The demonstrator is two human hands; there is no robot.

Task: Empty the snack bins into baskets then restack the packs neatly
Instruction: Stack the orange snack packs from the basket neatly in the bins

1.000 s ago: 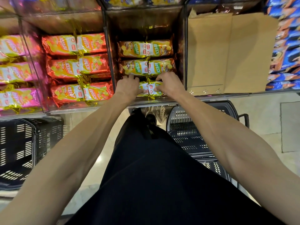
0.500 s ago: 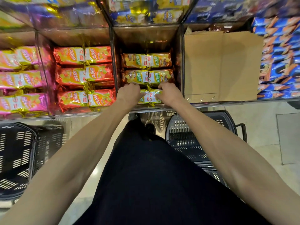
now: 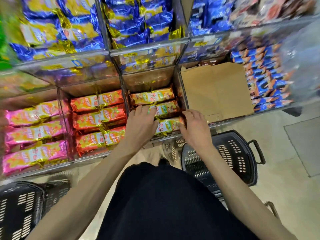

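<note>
Head view of a snack shelf. Motion blur covers the upper tiers and both side margins, so the print on the blue packs (image 3: 131, 19) above and on the blue-and-orange packs (image 3: 265, 87) at the right edge is unreadable. A yellow price label (image 3: 132, 54) on the upper rail is only partly legible. The person's dark garment fills the lower centre and, with the right forearm, hides part of the right basket (image 3: 233, 156). The left basket (image 3: 20, 205) is cut off by the lower left corner, and the pink packs (image 3: 34, 134) are cropped at the left edge. The middle bin (image 3: 125, 94) stands between the red packs (image 3: 98, 118) and a bin lined with brown cardboard (image 3: 216, 90). In it the green-yellow packs (image 3: 152, 97) lie in three rows, two to a row. The left hand (image 3: 140, 123) lies palm down and released, fingers extended. It covers the left halves of the middle and front rows, and its fingertips reach the middle row. The right hand (image 3: 194, 129) is at the bin's front right corner, fingers bent against the right end of the front pack (image 3: 168, 126). The back of the hand hides the contact, so it cannot be told whether it grasps the pack. The front pack lies between the two hands, along the bin's front edge.
</note>
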